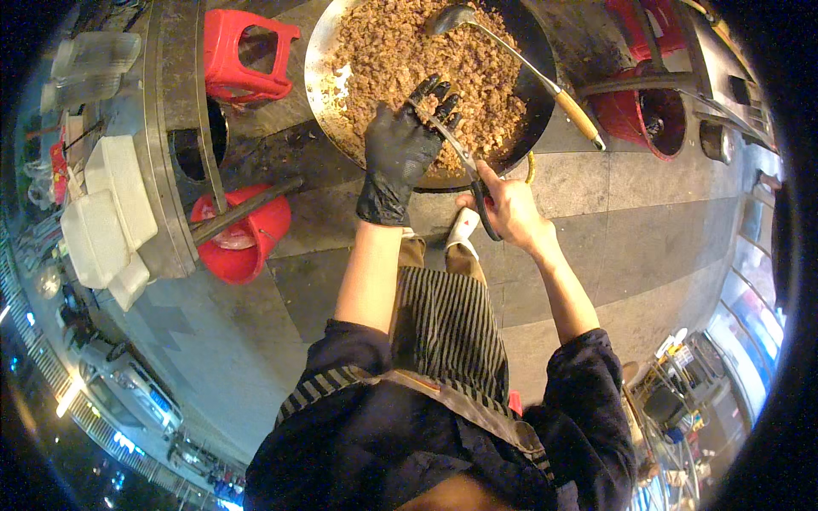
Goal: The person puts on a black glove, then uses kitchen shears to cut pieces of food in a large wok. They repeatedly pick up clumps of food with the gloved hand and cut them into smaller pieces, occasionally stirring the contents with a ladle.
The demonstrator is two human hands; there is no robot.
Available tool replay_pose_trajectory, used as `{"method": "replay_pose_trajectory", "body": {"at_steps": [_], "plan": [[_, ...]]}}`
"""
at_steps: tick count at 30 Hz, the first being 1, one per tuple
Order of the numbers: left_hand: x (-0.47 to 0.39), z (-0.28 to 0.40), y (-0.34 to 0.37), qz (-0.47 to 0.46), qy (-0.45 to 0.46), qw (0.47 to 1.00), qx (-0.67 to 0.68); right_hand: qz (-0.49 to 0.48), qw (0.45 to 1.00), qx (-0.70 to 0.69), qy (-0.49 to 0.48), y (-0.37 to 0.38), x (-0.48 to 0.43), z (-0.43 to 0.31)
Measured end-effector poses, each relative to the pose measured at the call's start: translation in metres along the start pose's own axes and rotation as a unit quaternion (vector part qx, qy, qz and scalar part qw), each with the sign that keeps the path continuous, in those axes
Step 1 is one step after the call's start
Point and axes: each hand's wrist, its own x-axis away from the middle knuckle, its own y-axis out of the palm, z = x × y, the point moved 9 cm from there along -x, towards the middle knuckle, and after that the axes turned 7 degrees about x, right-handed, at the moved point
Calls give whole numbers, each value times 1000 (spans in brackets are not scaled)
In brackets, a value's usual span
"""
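A large wok (319, 70) full of browned, crumbly minced food (390, 45) is at the top middle. My left hand (406, 140), in a black glove, is over the wok's near part, palm up, with a clump of the food (429, 107) on its fingers. My bare right hand (514, 207) holds black-handled scissors (457, 144) by the handles; their blades reach across the gloved fingers at the clump. Whether the blades are closed on the food is hard to tell. A metal ladle (511, 51) with a wooden handle lies in the wok, its handle sticking out over the right rim.
Left of the wok are a red plastic stool (278, 80), a red bucket (255, 243) and a metal counter (166, 160) with white foam boxes (96, 233). To the right are another red bucket (617, 118) and a metal stand (728, 76). A parked vehicle (121, 383) shows at lower left.
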Motion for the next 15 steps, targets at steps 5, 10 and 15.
{"method": "replay_pose_trajectory", "body": {"at_steps": [5,10,15], "plan": [[-5,3,-2,-79,2,993,-82,-88,986,-144,8,3,2,4],[-12,13,-19,-91,32,989,-115,-212,866,-452,17,27,9,-6],[-11,19,-18,-79,58,983,-152,-210,815,-539,26,30,12,-17]]}}
